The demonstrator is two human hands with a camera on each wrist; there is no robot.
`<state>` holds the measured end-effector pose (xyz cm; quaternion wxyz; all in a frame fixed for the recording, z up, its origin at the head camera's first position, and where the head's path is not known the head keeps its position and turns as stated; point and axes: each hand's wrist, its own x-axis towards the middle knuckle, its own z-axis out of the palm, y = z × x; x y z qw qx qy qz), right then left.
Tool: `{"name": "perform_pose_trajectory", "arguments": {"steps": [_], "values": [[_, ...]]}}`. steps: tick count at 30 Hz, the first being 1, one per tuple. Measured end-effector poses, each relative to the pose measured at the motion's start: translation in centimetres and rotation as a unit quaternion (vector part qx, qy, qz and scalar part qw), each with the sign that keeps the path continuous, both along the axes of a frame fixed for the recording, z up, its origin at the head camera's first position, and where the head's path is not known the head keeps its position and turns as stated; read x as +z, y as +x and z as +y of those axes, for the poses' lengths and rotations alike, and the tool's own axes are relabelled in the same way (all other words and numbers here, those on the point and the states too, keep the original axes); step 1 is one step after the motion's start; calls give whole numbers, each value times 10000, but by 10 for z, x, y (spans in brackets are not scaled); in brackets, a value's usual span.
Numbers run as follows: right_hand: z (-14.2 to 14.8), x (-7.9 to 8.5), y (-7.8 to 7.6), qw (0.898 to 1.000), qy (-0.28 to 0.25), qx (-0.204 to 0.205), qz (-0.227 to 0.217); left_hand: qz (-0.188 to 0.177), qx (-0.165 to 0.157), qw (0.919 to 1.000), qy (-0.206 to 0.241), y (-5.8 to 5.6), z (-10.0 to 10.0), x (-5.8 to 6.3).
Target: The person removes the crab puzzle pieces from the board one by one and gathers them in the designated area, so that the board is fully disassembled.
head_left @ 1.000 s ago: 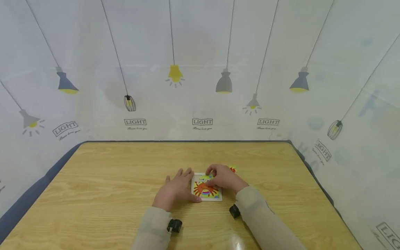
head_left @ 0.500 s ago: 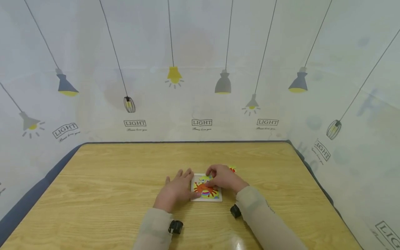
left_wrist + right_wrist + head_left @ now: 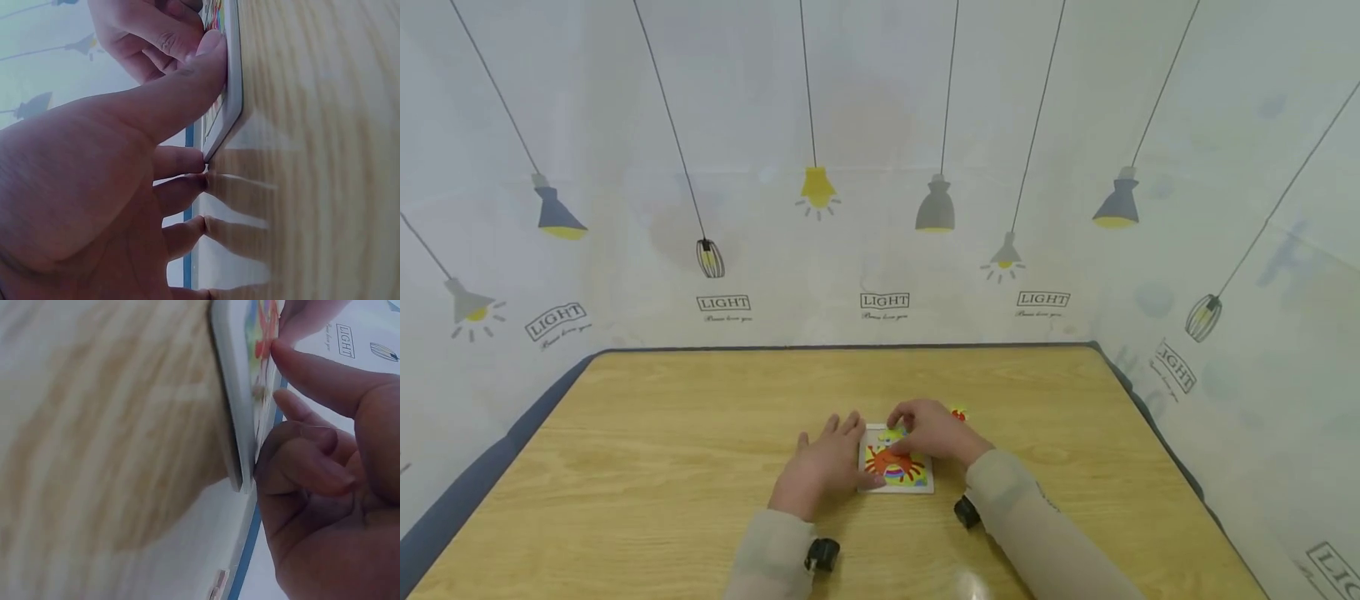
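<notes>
Small square puzzle board (image 3: 897, 467) lies flat on the wooden counter (image 3: 700, 433), near the person's edge. It has a white frame and a picture of an orange crab.

Left hand (image 3: 820, 462): the grip is spread, fingers straight and flat on the counter just left of the board. The thumb (image 3: 187, 87) reaches over and presses on the board's near left rim. Judged purpose: it pins the board so that it does not slide while the other hand works.

Right hand (image 3: 934, 431): the grip is curled over the board's far part, fingertips (image 3: 294, 356) down on the picture. In the right wrist view the thumb and forefinger are drawn close together at the surface, apparently pinching or pressing a yellow-green puzzle piece (image 3: 891, 432) at the far edge. The piece is mostly hidden under the fingers, so I cannot tell whether it is seated or only held against its slot. The curled fingers rest at the board's right rim, which probably steadies it from that side.

Beyond the right grip, a little apart on the counter, lies a loose piece (image 3: 958, 413), red and yellow, untouched.

Both sleeves (image 3: 1022, 517) are pale, with a small black camera on each wrist. Behind the counter hangs a white backdrop (image 3: 880, 208) printed with hanging lamps.
</notes>
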<state>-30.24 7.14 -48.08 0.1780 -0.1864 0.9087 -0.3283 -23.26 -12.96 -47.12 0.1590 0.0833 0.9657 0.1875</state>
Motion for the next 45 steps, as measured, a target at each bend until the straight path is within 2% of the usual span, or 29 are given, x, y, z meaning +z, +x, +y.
{"name": "perform_pose_trajectory", "arguments": {"steps": [12, 22, 32, 36, 41, 45], "values": [[-4, 10, -4, 9983, 387, 417, -143, 15, 13, 10000, -28, 0, 2, 2], [-7, 9, -10, 9950, 647, 679, -354, -43, 33, 10000, -48, 0, 2, 1], [-7, 11, -4, 9934, 507, 1028, -27, -63, 23, 10000, -7, 0, 2, -2], [-3, 7, -2, 9962, 367, 782, -58, -63, 32, 10000, -9, -1, 2, -2], [7, 0, -3, 9996, 100, 281, 23, -73, 27, 10000, -45, -1, 2, -3], [10, 0, -3, 9998, -28, 172, 98, -86, 49, 10000, 0, 0, 3, -2]]}}
